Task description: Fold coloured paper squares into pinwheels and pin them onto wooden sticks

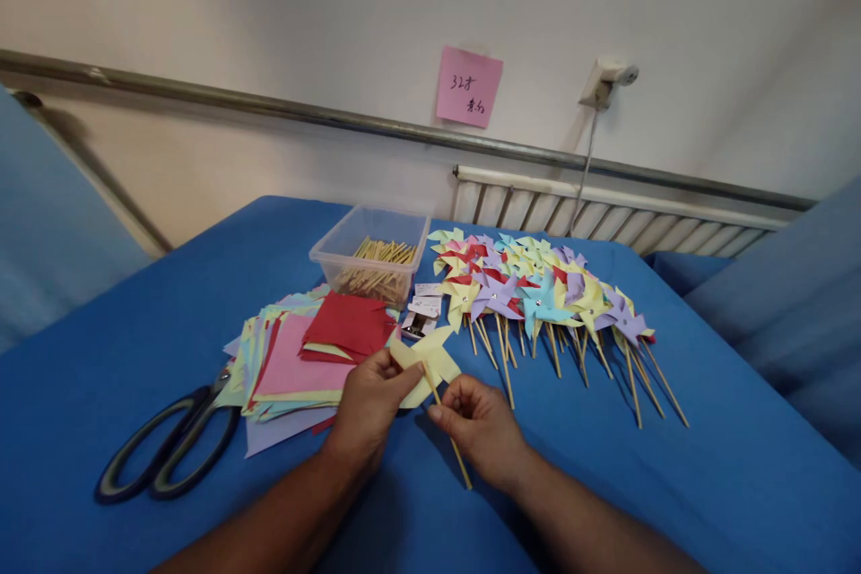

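My left hand (pixel 373 395) pinches a pale yellow paper pinwheel (pixel 440 354) between thumb and fingers. A thin wooden stick (pixel 461 464) runs from under my left thumb down toward the table's near side. The closed fingers of my right hand (pixel 481 426) are on this stick just below the paper; whether they also hold something small is hidden. Left of my hands lies a stack of coloured paper squares (pixel 289 363), with red squares (pixel 350 323) on top. Behind the pinwheel is a small open box (pixel 422 314) with shiny bits inside.
Large dark-handled scissors (pixel 178 439) lie at the left on the blue cloth (pixel 269 520). A clear plastic tub (pixel 329 256) holds many wooden sticks (pixel 380 265). Many coloured pinwheels on sticks (pixel 538 296) are heaped at the right. A radiator (pixel 525 202) and wall stand behind.
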The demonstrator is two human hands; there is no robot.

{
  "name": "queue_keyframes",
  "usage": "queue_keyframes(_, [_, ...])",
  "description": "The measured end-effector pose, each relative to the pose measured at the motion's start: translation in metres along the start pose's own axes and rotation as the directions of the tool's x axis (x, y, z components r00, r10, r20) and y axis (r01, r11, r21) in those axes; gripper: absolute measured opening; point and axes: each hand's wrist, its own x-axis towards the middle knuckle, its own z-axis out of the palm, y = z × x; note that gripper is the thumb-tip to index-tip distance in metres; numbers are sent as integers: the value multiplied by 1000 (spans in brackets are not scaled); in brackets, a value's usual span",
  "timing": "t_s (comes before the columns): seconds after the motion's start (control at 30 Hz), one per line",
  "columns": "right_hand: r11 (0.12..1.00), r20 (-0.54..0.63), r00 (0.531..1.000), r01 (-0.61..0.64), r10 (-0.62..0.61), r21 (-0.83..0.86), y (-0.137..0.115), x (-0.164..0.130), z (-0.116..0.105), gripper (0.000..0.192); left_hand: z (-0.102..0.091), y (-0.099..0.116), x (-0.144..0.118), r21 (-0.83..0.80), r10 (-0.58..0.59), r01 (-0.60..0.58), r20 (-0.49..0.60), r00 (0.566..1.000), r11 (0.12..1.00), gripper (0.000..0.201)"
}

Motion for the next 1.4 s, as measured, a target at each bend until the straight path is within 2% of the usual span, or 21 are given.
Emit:
queue_keyframes(0.27, [1000, 12, 1000, 10, -10, -19, 1, 1, -1, 27, -1, -1, 2, 5, 2, -2, 17, 1000, 1000, 36])
queue_keyframes(0.53, [994, -35, 999, 27, -31, -104, 1, -1, 0, 23, -2, -2, 4, 28, 16, -16, 7, 1000, 999, 36])
queue_keyframes(0.83, [994, -28, 998, 50, -53, -101, 2, -2, 0, 25, -1, 0, 1, 12, 15, -15, 7, 1000, 1000, 37])
queue_keyframes(1.2, [999, 12, 1000, 12, -11, -47, 3, 2, -3, 27, -3, -2, 2, 17, 7, -7, 21, 1000, 1000, 34])
queue_keyframes(1.4, [985, -22, 999, 35, -39, -169, -1, -1, -1, 21, -4, -3, 4, 61, 32, -33, 15, 999, 998, 31])
